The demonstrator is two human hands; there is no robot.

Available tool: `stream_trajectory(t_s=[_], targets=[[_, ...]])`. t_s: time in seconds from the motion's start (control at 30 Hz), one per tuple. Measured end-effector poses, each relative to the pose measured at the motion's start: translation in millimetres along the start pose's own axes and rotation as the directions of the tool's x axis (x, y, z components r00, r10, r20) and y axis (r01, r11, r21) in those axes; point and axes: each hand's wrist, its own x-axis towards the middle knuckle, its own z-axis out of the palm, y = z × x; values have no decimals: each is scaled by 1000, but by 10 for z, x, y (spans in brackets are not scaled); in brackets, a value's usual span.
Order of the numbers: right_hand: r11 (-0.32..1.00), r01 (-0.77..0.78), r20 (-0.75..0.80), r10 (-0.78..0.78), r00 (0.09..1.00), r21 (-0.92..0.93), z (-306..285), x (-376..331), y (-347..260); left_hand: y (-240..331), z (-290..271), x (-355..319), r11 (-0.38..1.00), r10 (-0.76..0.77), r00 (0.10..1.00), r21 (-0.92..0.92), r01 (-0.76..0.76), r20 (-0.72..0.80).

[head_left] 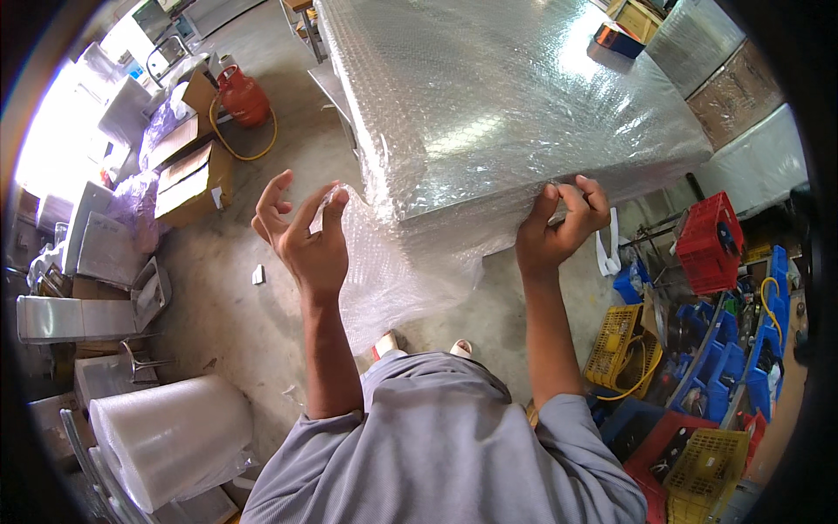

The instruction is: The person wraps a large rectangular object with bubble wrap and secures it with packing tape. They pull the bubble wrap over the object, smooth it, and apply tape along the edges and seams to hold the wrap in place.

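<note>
A large box-shaped object wrapped in clear bubble wrap (pixel 489 105) stands in front of me. At its near left corner, my left hand (pixel 307 240) pinches the loose edge of the wrap between thumb and index finger, the other fingers raised. From there a loose flap hangs down below the corner. My right hand (pixel 563 229) is at the near edge, right of the middle, thumb and fingertips drawn together against the film. Whether those fingertips grip the wrap is hard to see. A small orange and dark box (pixel 620 40) rests on top at the far right.
A big bubble wrap roll (pixel 175 437) lies at lower left. Cardboard boxes (pixel 196 182) and a red gas cylinder (pixel 243 96) with a yellow hose are further back. At right are a red crate (pixel 711 243), yellow baskets (pixel 615 345) and blue bins (pixel 711 358).
</note>
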Motion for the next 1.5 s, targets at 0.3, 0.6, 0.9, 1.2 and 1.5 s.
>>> stream_trajectory(t_s=[0.3,0.6,0.9,1.2,1.5], targets=[[999,-36,-12,37,999,33,-15,94,-71,250,243,-54,976,-189,982,-106,190,15],[993,-58,-30,61,998,106,37,33,-102,59,284,-83,963,-129,989,-248,106,-78],[987,-71,25,68,997,145,-50,138,-124,341,154,-84,614,-319,919,-688,386,231],[984,-22,110,3,994,175,-197,300,-21,1217,-250,-54,933,195,863,184,-310,466],[956,58,-6,-59,998,289,21,237,154,1643,-93,154,805,-76,826,523,-279,558]])
